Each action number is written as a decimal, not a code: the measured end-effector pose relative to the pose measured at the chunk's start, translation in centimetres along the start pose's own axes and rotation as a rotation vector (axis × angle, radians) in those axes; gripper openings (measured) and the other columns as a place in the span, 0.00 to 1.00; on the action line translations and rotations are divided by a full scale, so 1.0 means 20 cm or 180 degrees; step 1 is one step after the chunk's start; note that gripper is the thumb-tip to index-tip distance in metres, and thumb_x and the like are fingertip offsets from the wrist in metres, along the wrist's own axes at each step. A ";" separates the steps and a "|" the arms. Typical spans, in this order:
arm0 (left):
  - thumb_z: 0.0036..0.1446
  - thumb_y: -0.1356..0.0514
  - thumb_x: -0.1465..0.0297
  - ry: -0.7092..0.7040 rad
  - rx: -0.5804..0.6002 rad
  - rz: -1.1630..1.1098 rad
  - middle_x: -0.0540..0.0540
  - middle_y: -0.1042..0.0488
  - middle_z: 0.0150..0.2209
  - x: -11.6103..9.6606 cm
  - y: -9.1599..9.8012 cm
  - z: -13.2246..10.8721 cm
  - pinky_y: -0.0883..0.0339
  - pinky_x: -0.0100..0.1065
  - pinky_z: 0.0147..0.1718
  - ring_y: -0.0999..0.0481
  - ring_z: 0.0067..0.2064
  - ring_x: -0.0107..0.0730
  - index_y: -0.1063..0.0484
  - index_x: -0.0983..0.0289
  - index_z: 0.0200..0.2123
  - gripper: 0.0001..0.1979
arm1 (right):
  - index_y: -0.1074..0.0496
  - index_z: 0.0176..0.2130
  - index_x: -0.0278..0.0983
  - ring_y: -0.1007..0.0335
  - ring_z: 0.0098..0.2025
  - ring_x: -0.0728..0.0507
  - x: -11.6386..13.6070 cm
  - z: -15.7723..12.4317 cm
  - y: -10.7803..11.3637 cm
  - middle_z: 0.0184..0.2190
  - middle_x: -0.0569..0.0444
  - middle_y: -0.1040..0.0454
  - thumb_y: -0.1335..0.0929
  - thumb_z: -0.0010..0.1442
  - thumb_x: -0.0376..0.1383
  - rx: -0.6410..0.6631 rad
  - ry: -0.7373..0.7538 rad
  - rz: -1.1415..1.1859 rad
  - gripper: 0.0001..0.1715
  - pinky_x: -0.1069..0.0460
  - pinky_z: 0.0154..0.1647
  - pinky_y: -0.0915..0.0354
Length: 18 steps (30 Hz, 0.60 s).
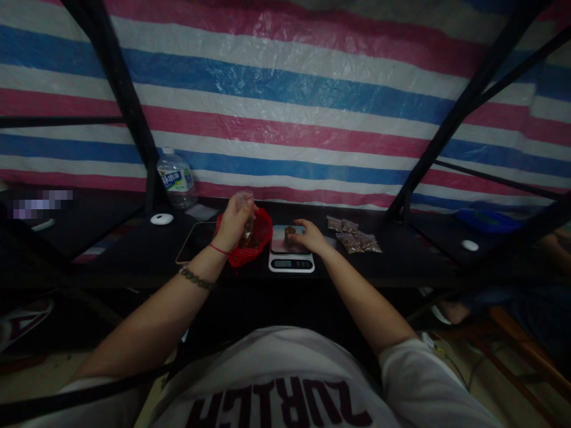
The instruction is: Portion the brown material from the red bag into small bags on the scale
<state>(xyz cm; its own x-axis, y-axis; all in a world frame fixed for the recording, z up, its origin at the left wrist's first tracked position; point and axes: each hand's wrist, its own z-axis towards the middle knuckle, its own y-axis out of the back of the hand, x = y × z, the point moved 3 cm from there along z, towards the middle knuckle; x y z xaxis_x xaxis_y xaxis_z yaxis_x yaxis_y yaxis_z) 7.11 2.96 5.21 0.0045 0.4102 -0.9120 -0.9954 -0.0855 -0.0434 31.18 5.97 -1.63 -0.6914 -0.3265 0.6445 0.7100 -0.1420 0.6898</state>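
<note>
My left hand [235, 223] is closed round a small clear plastic bag [245, 209], held upright over an open red bag [253, 241] of brown bits. My right hand [307, 236] rests on the steel platform of a small white digital scale [291, 262], fingers pinched at a little brown heap [290, 229] on it. Whether the fingers hold any of the heap is not clear. Both hands are over a dark table [392, 261].
Several filled small clear packets [354, 236] lie right of the scale. A tablet or phone [193, 242] lies left of the red bag, with a white puck [161, 219] and a water bottle [176, 178] behind. Black frame posts stand on both sides before a striped tarp.
</note>
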 end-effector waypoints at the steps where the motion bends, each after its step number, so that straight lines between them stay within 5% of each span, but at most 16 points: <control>1: 0.53 0.42 0.52 -0.0087 0.0045 -0.0124 0.52 0.27 0.34 0.00 -0.04 0.02 0.37 0.27 0.26 0.31 0.28 0.26 0.36 0.61 0.47 0.24 | 0.30 0.51 0.33 0.33 0.53 0.40 0.00 0.01 -0.01 0.51 0.44 0.29 0.26 0.47 0.41 0.0032 0.0019 0.0006 0.32 0.45 0.56 0.40; 5: 0.54 0.42 0.53 -0.0127 0.0053 -0.0275 0.52 0.28 0.32 0.07 -0.17 0.02 0.36 0.29 0.29 0.31 0.28 0.26 0.35 0.63 0.45 0.22 | 0.27 0.45 0.35 0.29 0.47 0.41 -0.01 0.03 -0.05 0.44 0.48 0.25 0.26 0.46 0.38 0.0078 0.0105 0.0093 0.25 0.46 0.52 0.37; 9: 0.52 0.39 0.56 -0.0295 0.0726 0.0248 0.54 0.27 0.38 0.20 -0.26 -0.09 0.34 0.34 0.41 0.27 0.38 0.32 0.33 0.63 0.45 0.21 | 0.26 0.42 0.36 0.28 0.45 0.42 -0.01 0.02 -0.03 0.41 0.50 0.23 0.27 0.47 0.36 -0.0267 0.0138 0.0351 0.20 0.46 0.51 0.36; 13: 0.51 0.38 0.58 -0.0344 0.1093 0.0542 0.56 0.27 0.43 0.27 -0.26 -0.17 0.35 0.38 0.47 0.27 0.45 0.37 0.33 0.64 0.46 0.22 | 0.28 0.46 0.37 0.28 0.47 0.42 0.02 -0.05 0.02 0.45 0.49 0.25 0.28 0.47 0.37 -0.0476 0.0094 0.1068 0.24 0.45 0.53 0.36; 18: 0.48 0.36 0.58 -0.0350 0.1176 0.0644 0.56 0.27 0.43 0.25 -0.25 -0.19 0.33 0.39 0.46 0.26 0.44 0.38 0.34 0.64 0.47 0.25 | 0.37 0.49 0.40 0.26 0.43 0.45 0.09 -0.15 0.05 0.40 0.53 0.25 0.26 0.44 0.35 -0.0333 0.0164 0.2346 0.33 0.47 0.49 0.33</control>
<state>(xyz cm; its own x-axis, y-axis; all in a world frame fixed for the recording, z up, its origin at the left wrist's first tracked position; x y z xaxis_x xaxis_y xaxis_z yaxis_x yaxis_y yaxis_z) 12.53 1.92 -0.74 -0.1847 0.5145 -0.8374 -0.9427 0.1482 0.2990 31.12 2.53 -0.77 -0.0260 -0.4145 0.9097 0.9979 0.0432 0.0482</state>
